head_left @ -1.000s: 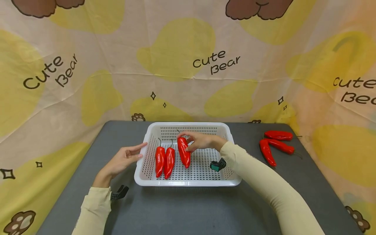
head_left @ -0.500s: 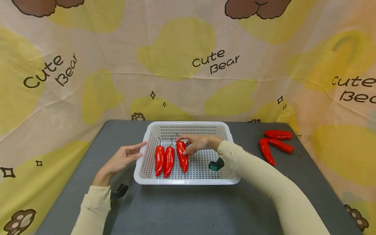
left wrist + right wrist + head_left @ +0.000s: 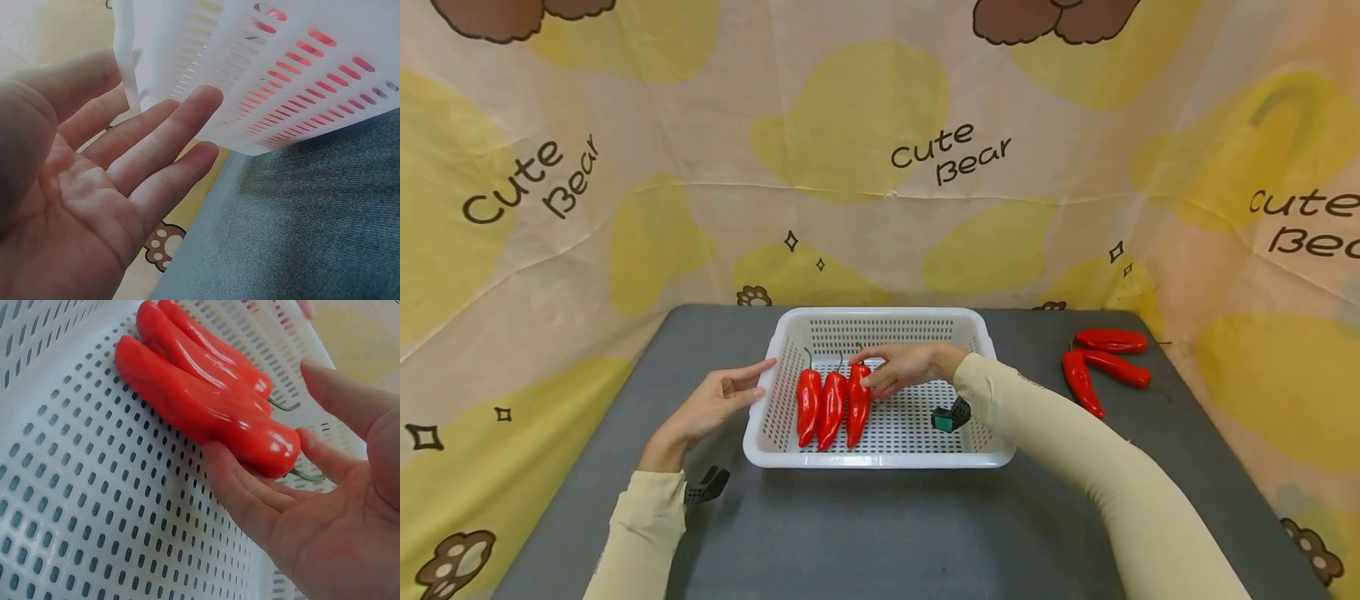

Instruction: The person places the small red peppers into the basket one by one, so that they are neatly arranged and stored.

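Three glossy red chili peppers lie side by side in a white perforated plastic basket [image 3: 880,461], stems toward its back. My right hand [image 3: 906,367] holds the rightmost pepper [image 3: 857,404] near its stem end. In the right wrist view, fingers [image 3: 240,487] touch that pepper's side and stem end, while another digit stretches past it. The middle pepper [image 3: 832,408] and leftmost pepper [image 3: 808,407] rest to its left. My left hand [image 3: 715,404] touches the basket's left rim with fairly straight fingers; in the left wrist view several fingers [image 3: 181,134] extend beside the outer wall.
Outside the basket, three more red peppers lie at the table's back right: one along the back [image 3: 1111,340], one slanting [image 3: 1116,368] and one pointing forward [image 3: 1081,385]. The grey table [image 3: 880,533] meets a patterned cloth backdrop [image 3: 865,167] behind and at both sides.
My right hand has lowered the rightmost pepper and shifted it slightly left, so it now lies beside the middle one. My left hand has stayed at the rim.
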Demonstrator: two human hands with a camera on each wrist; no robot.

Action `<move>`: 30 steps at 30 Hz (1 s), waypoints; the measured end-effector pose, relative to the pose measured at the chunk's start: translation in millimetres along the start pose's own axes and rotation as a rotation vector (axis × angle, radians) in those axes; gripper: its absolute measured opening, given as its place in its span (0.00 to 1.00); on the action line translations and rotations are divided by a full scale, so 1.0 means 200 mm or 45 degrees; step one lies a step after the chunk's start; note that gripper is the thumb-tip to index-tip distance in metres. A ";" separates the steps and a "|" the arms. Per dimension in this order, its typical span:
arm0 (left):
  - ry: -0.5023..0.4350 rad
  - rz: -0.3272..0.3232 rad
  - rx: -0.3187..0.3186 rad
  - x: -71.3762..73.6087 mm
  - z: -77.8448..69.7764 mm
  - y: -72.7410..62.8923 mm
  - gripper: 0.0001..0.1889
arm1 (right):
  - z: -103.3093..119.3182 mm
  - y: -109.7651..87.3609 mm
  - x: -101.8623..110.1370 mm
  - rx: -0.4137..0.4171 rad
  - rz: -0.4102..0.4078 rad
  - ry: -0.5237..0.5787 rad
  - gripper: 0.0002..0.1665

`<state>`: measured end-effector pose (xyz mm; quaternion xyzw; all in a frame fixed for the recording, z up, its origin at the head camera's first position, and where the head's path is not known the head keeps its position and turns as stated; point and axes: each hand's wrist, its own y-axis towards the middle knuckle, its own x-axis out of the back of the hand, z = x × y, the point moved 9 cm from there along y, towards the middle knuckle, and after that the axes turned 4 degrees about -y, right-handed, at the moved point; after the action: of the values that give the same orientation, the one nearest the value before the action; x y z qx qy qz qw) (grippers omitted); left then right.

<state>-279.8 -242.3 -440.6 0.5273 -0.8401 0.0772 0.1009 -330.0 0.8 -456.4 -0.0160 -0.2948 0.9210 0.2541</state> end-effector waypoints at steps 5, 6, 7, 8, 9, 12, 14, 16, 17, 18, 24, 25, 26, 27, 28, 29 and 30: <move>0.015 -0.002 -0.006 0.00 0.00 0.00 0.31 | -0.01 0.01 0.00 -0.043 -0.011 0.066 0.35; 0.011 0.000 -0.010 0.00 0.00 0.00 0.31 | -0.01 0.01 0.00 -0.044 -0.010 0.070 0.35; 0.007 0.003 -0.014 0.00 0.00 0.00 0.31 | -0.01 0.01 0.00 -0.044 -0.010 0.075 0.34; 0.004 0.007 -0.017 0.00 0.00 0.00 0.31 | -0.01 0.01 0.00 -0.043 -0.010 0.078 0.35; 0.001 0.008 -0.020 0.00 -0.01 0.00 0.31 | -0.02 0.02 0.00 -0.041 -0.014 0.084 0.35; 0.004 0.009 -0.021 0.00 -0.01 0.00 0.31 | -0.03 0.03 0.00 -0.038 -0.022 0.093 0.35; 0.013 0.008 -0.020 0.00 -0.01 0.00 0.31 | -0.04 0.03 0.00 -0.034 -0.025 0.086 0.36; 0.017 0.002 -0.019 0.00 -0.01 0.00 0.31 | -0.04 0.03 0.00 -0.033 -0.028 0.067 0.36; 0.019 0.001 -0.019 0.00 -0.01 0.00 0.31 | -0.04 0.02 0.00 -0.036 -0.030 0.062 0.37; 0.017 0.001 -0.020 0.00 -0.01 0.00 0.31 | -0.04 0.02 0.00 -0.037 -0.033 0.052 0.37; 0.016 0.004 -0.027 0.00 -0.02 0.00 0.30 | -0.03 -0.02 0.03 -0.032 -0.049 -0.003 0.35; 0.019 0.004 -0.026 0.00 -0.02 0.00 0.30 | -0.02 -0.03 0.04 -0.020 -0.055 -0.010 0.35; 0.024 0.003 -0.025 0.00 -0.02 0.00 0.30 | -0.01 -0.04 0.05 -0.008 -0.066 -0.018 0.35; 0.026 0.004 -0.024 0.00 -0.02 0.00 0.30 | 0.00 -0.05 0.06 0.010 -0.071 -0.022 0.35; 0.026 0.006 -0.022 0.00 -0.02 0.00 0.31 | 0.01 -0.06 0.07 0.029 -0.076 -0.026 0.35; 0.027 0.008 -0.022 0.00 -0.02 0.00 0.31 | 0.03 -0.08 0.07 0.048 -0.079 -0.032 0.35; 0.026 0.009 -0.023 0.00 -0.02 0.00 0.31 | 0.05 -0.10 0.08 0.072 -0.084 -0.042 0.35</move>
<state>-278.5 -241.2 -437.0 0.5227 -0.8415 0.0753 0.1140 -336.5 17.0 -436.2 0.0162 -0.2732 0.9202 0.2799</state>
